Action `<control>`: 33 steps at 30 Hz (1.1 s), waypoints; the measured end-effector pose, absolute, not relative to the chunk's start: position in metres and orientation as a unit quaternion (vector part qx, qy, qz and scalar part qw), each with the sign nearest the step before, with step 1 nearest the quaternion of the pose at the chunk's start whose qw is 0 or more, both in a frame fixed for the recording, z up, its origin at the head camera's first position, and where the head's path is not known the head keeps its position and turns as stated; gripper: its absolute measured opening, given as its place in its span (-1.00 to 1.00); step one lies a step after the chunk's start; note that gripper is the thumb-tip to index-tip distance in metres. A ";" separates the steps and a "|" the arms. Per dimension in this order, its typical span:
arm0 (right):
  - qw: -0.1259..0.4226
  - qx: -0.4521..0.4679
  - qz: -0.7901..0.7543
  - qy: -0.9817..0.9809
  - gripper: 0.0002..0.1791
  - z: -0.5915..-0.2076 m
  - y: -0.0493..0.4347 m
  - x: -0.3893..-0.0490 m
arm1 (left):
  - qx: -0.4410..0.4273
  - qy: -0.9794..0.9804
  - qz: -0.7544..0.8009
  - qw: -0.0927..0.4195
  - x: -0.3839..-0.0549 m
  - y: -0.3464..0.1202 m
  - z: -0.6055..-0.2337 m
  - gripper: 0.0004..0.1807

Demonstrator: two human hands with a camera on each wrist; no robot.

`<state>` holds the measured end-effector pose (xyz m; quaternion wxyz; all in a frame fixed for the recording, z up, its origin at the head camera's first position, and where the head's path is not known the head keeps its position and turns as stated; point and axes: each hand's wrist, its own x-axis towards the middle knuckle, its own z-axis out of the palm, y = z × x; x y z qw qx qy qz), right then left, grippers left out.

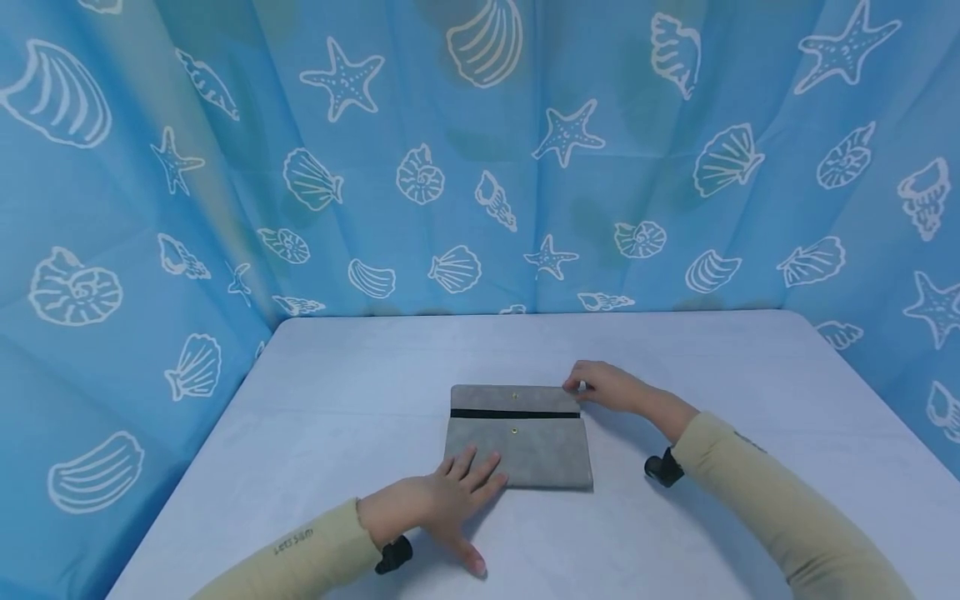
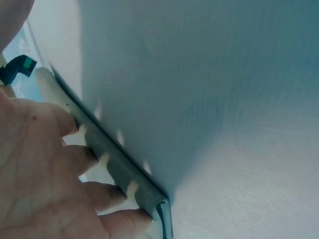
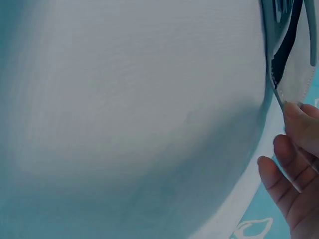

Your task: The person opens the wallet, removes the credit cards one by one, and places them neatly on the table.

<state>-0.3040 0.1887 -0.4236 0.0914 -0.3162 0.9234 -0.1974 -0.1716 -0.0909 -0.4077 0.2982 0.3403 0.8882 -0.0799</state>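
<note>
Tabletop (image 1: 337,375) surrounds pouch (image 1: 540,454); left hand (image 1: 438,497) splays over its edge (image 1: 551,487), right hand (image 1: 611,386) pinches flap (image 1: 487,397).

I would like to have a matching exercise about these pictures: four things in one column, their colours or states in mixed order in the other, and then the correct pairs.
Column one
1. Left hand
2. Pouch
3. Right hand
4. Curtain

Column two
A. Pinching the pouch's far right corner
B. Blue with white shell patterns
C. Spread out at the pouch's near edge
D. Plain grey

Pairs: 1-C, 2-D, 3-A, 4-B
</note>
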 end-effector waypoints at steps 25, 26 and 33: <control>0.186 -0.197 -0.308 0.912 -0.72 -0.442 0.197 -0.312 | 0.276 0.950 0.011 0.145 -0.212 -0.116 -0.412 -0.31; 0.190 -0.195 -0.309 0.911 -0.72 -0.442 0.197 -0.313 | 0.265 0.952 0.026 0.153 -0.216 -0.117 -0.412 -0.29; 0.210 -0.185 -0.312 0.908 -0.73 -0.441 0.194 -0.316 | 0.205 0.961 0.077 0.169 -0.234 -0.120 -0.412 -0.17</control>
